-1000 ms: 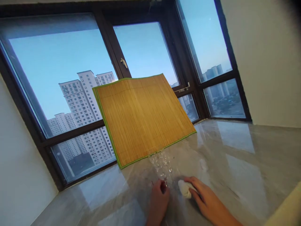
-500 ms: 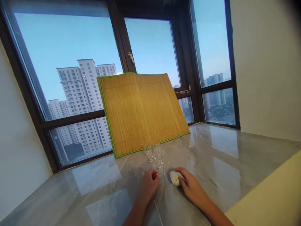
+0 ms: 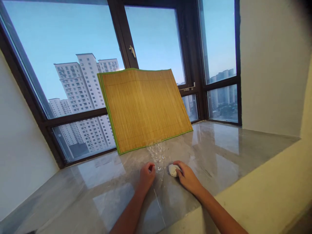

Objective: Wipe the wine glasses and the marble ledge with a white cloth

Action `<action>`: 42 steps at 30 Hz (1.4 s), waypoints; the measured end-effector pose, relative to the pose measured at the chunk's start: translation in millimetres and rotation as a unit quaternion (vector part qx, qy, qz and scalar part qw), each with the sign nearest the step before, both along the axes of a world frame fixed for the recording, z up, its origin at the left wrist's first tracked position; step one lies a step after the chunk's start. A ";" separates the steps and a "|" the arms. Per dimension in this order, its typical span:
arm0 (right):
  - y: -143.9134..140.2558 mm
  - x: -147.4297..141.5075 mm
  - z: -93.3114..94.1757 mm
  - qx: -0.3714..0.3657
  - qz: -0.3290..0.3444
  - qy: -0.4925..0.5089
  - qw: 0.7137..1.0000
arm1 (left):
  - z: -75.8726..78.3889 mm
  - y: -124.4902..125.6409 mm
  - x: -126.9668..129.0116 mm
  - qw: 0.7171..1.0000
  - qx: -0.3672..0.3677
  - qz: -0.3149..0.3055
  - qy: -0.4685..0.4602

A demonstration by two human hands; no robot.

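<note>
View pulled back, hands (image 3: pixel 146 174) on glasses (image 3: pixel 156 152), cloth (image 3: pixel 173 170)

No readable text, label, brand, number or sign on anything here.

Glossy marble sill (image 3: pixel 226 146), woven bamboo mat (image 3: pixel 143 109) — clear glasses (image 3: pixel 156 152), soft cloth (image 3: pixel 173 170)

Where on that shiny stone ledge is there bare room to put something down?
The grey marble ledge is bare to the right of the bamboo mat with green edging, up to the cream wall. It is also bare left of the left hand, toward the window corner. The middle is crowded: small clear glasses stand between mat and hands, and the right hand touches a white cloth wad.
</note>
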State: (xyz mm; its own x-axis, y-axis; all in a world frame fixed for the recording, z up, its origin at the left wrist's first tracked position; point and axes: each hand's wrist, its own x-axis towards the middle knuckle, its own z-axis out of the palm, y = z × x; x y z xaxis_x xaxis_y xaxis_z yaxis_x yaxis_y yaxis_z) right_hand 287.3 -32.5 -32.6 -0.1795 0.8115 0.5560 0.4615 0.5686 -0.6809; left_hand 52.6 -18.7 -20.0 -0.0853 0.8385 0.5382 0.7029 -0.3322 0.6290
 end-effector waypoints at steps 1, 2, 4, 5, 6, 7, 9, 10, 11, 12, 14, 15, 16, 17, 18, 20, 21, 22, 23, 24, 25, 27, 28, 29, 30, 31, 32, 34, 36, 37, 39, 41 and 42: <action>0.2 0.0 -0.1 0.000 0.001 0.000 1.000 | -0.2 -0.3 -0.2 1.000 0.000 -0.001 -0.004; 0.4 0.0 -0.3 0.000 0.000 0.001 1.000 | -0.5 -0.4 -0.5 1.000 -0.001 -0.004 -0.007; 0.5 0.4 -1.4 -0.001 -0.003 0.007 1.000 | -0.9 0.0 -1.1 1.000 0.008 -0.011 -0.003; 0.6 0.7 -2.0 -0.002 -0.004 0.011 1.000 | -1.0 0.5 -1.3 1.000 0.018 -0.013 0.005; 0.8 1.0 -2.7 -0.003 -0.003 0.013 1.000 | -1.2 1.2 -1.4 0.999 0.031 -0.012 0.021; 1.1 1.4 -3.2 -0.005 -0.002 0.015 1.000 | -1.3 1.9 -1.3 0.998 0.042 -0.008 0.039; 1.0 2.3 -3.6 -0.010 0.000 0.015 1.000 | -1.3 2.9 -0.2 0.996 0.052 -0.005 0.066; 0.3 2.9 -3.3 -0.013 -0.001 0.016 1.000 | -1.2 2.8 0.8 0.996 0.050 -0.011 0.073; -1.0 3.6 -2.7 -0.015 -0.001 0.016 1.000 | -1.1 2.4 2.1 0.996 0.048 -0.023 0.075; -2.6 4.3 -1.8 -0.017 0.001 0.017 1.000 | -0.8 1.8 3.7 0.995 0.047 -0.039 0.074; -6.7 6.0 0.6 -0.020 0.008 0.021 1.000 | -0.5 0.5 6.6 0.994 0.049 -0.072 0.070; -8.7 6.8 1.9 -0.022 0.013 0.024 0.999 | -0.7 0.3 7.6 0.993 0.050 -0.080 0.070; -10.5 7.5 3.0 -0.024 0.017 0.029 0.999 | -1.2 0.7 8.1 0.993 0.049 -0.080 0.073; -11.8 8.1 3.9 -0.027 0.019 0.033 0.999 | -2.1 1.7 8.0 0.994 0.045 -0.072 0.075; -12.7 8.6 4.5 -0.029 0.021 0.037 0.999 | -3.4 3.3 7.2 0.995 0.038 -0.055 0.076; -13.3 9.2 4.8 -0.034 0.021 0.041 0.998 | -6.6 7.7 4.2 0.997 0.022 -0.005 0.072; -13.1 9.3 4.7 -0.036 0.021 0.041 0.998 | -8.3 10.1 2.4 0.997 0.015 0.024 0.069; -12.9 9.3 4.6 -0.038 0.020 0.041 0.998 | -9.6 12.2 0.7 0.996 0.011 0.047 0.071; -12.6 9.2 4.6 -0.039 0.020 0.041 0.998 | -10.5 13.8 -0.7 0.995 0.009 0.062 0.078; -12.4 8.9 4.8 -0.041 0.020 0.041 0.998 | -10.8 14.8 -1.8 0.994 0.008 0.066 0.090; -12.4 8.5 5.0 -0.042 0.019 0.041 0.998 | -10.5 15.4 -2.5 0.992 0.010 0.059 0.107; -12.6 7.5 5.5 -0.045 0.017 0.043 0.998 | -8.7 15.4 -3.5 0.989 0.014 0.026 0.143; -12.8 6.9 5.6 -0.047 0.016 0.045 0.998 | -7.6 15.4 -3.9 0.987 0.013 0.010 0.161; -13.0 6.3 5.4 -0.047 0.014 0.047 0.998 | -6.5 15.6 -4.5 0.984 0.011 -0.002 0.178; -13.1 5.7 5.0 -0.047 0.013 0.049 0.998 | -5.8 16.1 -5.1 0.981 0.007 -0.009 0.193; -13.1 5.3 4.3 -0.046 0.012 0.051 0.998 | -5.7 17.1 -5.7 0.978 0.001 -0.009 0.207; -13.1 4.9 3.5 -0.043 0.013 0.052 0.998 | -6.0 18.2 -6.2 0.975 -0.006 -0.005 0.220; -12.8 4.3 1.9 -0.038 0.014 0.055 0.998 | -8.2 20.5 -6.3 0.969 -0.015 0.016 0.248; -12.5 3.9 0.8 -0.034 0.015 0.057 0.998 | -10.9 21.6 -5.1 0.959 -0.022 0.041 0.279; -12.3 3.8 0.7 -0.032 0.016 0.058 0.998 | -11.8 21.4 -4.2 0.954 -0.027 0.054 0.292; -12.1 3.7 1.0 -0.029 0.018 0.059 0.998 | -11.8 20.2 -3.0 0.947 -0.049 0.069 0.309; -12.0 3.5 1.7 -0.028 0.020 0.060 0.998 | -9.2 19.0 -3.7 0.942 -0.079 0.065 0.318; -12.0 3.5 2.0 -0.028 0.021 0.060 0.998 | -7.2 19.0 -5.1 0.941 -0.089 0.056 0.323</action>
State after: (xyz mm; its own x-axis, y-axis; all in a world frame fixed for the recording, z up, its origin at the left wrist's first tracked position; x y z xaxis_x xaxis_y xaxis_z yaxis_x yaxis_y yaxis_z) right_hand 290.7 -44.6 -30.6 -0.1490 0.8349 0.5299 0.3512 0.5456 -0.7609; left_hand 47.5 0.2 -27.3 0.1189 0.9256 0.3593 0.9817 -0.1639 0.0974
